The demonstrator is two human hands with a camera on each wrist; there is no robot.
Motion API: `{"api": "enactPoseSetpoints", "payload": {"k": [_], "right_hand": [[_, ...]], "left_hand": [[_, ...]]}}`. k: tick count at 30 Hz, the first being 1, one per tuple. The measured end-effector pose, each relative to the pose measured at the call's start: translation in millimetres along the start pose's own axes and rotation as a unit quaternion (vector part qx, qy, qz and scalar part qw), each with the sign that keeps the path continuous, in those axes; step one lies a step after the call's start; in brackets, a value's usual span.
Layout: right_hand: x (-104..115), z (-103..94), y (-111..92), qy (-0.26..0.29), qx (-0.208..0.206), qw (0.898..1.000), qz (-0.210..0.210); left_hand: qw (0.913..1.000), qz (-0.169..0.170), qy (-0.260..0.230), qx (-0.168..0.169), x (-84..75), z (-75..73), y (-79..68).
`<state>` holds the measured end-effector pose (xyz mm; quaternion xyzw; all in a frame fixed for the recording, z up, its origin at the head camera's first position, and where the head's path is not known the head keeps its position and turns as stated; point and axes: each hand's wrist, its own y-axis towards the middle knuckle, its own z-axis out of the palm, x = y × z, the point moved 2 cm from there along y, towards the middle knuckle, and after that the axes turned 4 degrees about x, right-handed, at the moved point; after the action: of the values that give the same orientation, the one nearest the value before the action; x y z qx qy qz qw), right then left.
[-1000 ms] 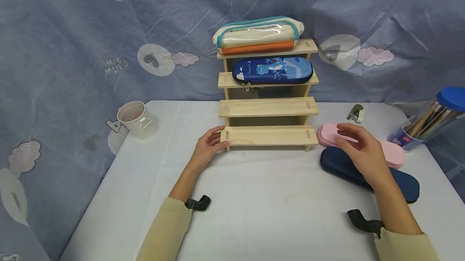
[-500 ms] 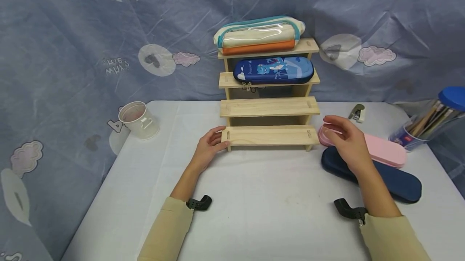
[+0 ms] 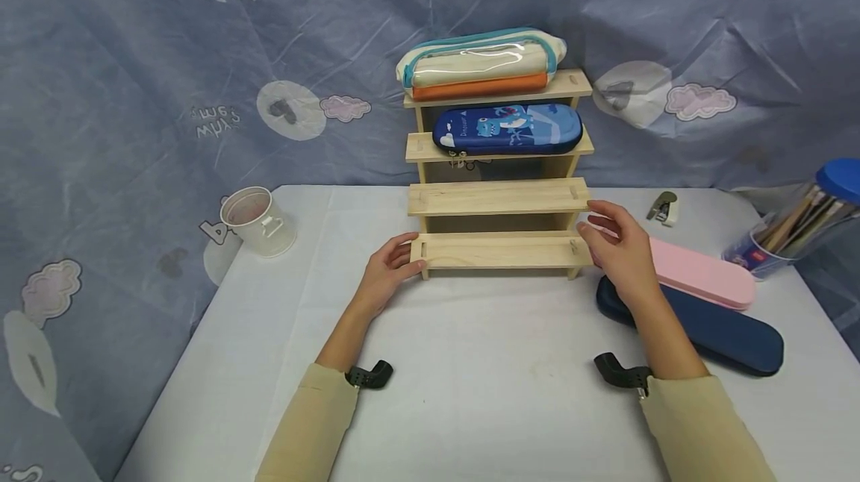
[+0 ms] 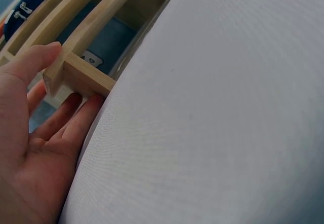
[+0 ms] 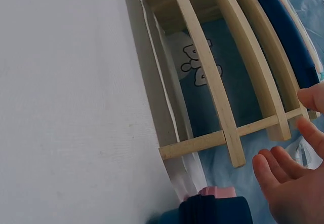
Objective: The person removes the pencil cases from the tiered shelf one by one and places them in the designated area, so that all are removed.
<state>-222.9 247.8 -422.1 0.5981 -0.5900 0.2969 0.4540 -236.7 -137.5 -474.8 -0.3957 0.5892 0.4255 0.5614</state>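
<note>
A four-tier light wooden stepped rack stands at the table's back. My left hand grips the left end of its lowest tier; in the left wrist view the thumb lies on the plank's end and the other fingers bend in at the side support. My right hand is at the rack's right end, fingers loosely bent around nothing; in the right wrist view its fingertips are beside the plank ends. A cream, teal and orange pencil pouch lies on the top tier, a blue dinosaur pencil case on the one below.
Right of the rack lie a pink case and a dark navy case, partly under my right forearm. Behind are a small stapler and a tilted clear tub of brushes. A white cup stands at left.
My right hand has moved left, from over the pink and navy cases to the rack's right end. My left hand has stayed at the rack's left end.
</note>
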Motion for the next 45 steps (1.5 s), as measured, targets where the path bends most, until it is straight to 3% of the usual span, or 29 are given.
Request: {"api": "enactPoseSetpoints", "payload": {"k": [7, 14, 27, 34, 42, 45], "right_hand": [[-2, 7.6, 5, 0.015, -0.001, 1.0, -0.007], [-1, 18.2, 9, 0.031, -0.003, 1.0, -0.003], [2, 40.0, 21, 0.108, -0.101, 0.989, 0.019], [0, 46.5, 22, 0.121, -0.113, 0.986, 0.03], [7, 47.0, 26, 0.113, -0.113, 0.986, 0.041], [6, 47.1, 27, 0.109, -0.109, 0.987, 0.048]], "left_hand": [[1.0, 0.003, -0.004, 0.0, 12.5, -3.5, 4.0], [0.9997, 0.013, 0.002, -0.021, 26.6, -5.3, 8.7], [0.9995, 0.017, 0.014, -0.023, 27.6, -5.2, 8.0], [0.9998, 0.01, 0.002, -0.018, 25.4, -5.5, 8.5], [0.9999, 0.013, 0.0, -0.006, 3.4, -1.6, 1.1], [0.9998, 0.013, 0.001, -0.013, 12.7, -2.4, 3.1]]}}
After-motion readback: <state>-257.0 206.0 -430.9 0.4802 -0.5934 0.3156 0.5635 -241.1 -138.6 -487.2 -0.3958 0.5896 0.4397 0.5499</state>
